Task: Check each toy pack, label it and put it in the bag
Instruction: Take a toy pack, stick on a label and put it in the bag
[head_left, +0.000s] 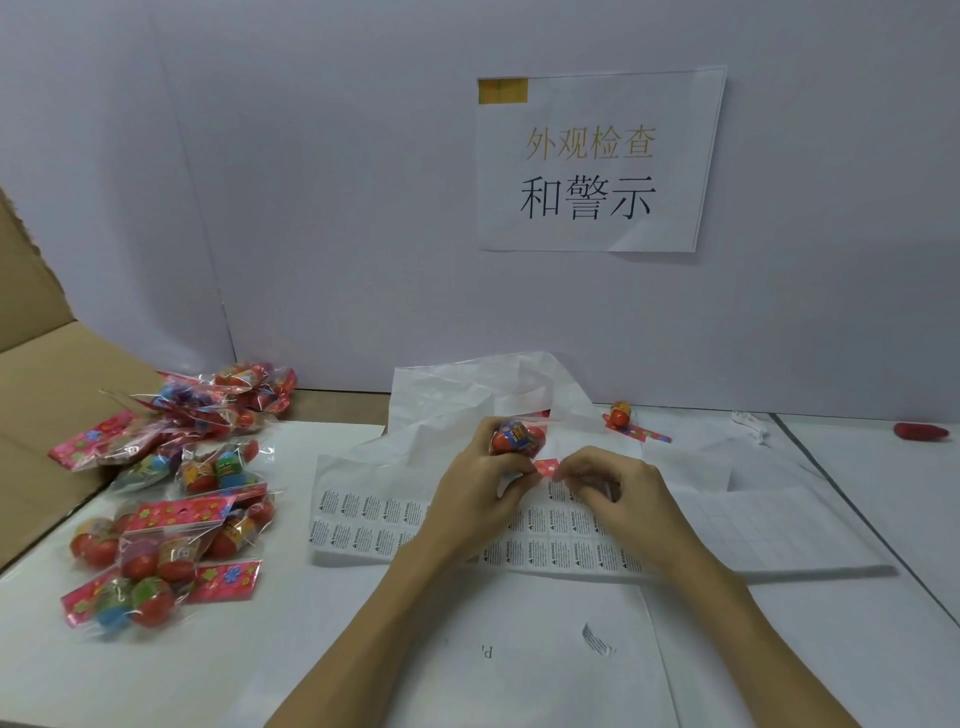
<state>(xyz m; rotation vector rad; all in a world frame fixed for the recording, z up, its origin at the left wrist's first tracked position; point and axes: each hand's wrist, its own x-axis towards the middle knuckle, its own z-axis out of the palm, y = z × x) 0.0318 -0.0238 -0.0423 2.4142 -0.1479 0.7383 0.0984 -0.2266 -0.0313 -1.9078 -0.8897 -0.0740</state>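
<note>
A: Left hand (475, 480), as I steer it: fingers curled round a toy pack (518, 437), which sits above the knuckles, on the far side of the hand. The pack's red header strip (546, 466) hangs down at its near right corner.

B: And the right hand (605, 486)?

A: Fingers bent inward, tips pressed together just right of that strip. I judge they pinch a label or the strip's edge; whether a sticker is actually between them is too small to tell.

B: Which relation governs the coming move?

A: The strip lies between my two hands, just left of the right fingertips and touching or nearly touching them. The pack's long axis runs roughly from far, the round toys, to near, the strip. The right hand is the one placed to press the label; the left only steadies.

B: Supplies?

A: The label sheet (550, 540) lies flat directly under both hands, its rows running left to right. The white bag (467, 400) lies crumpled just beyond the pack, against the wall, so the drop should be a short reach away from me.

B: Outward from there?

A: Unchecked packs (171, 499) heaped at the left beside a cardboard box (47, 395); one loose pack (626, 418) at the far right of the bag; a printed sign (592, 166) on the wall.
</note>
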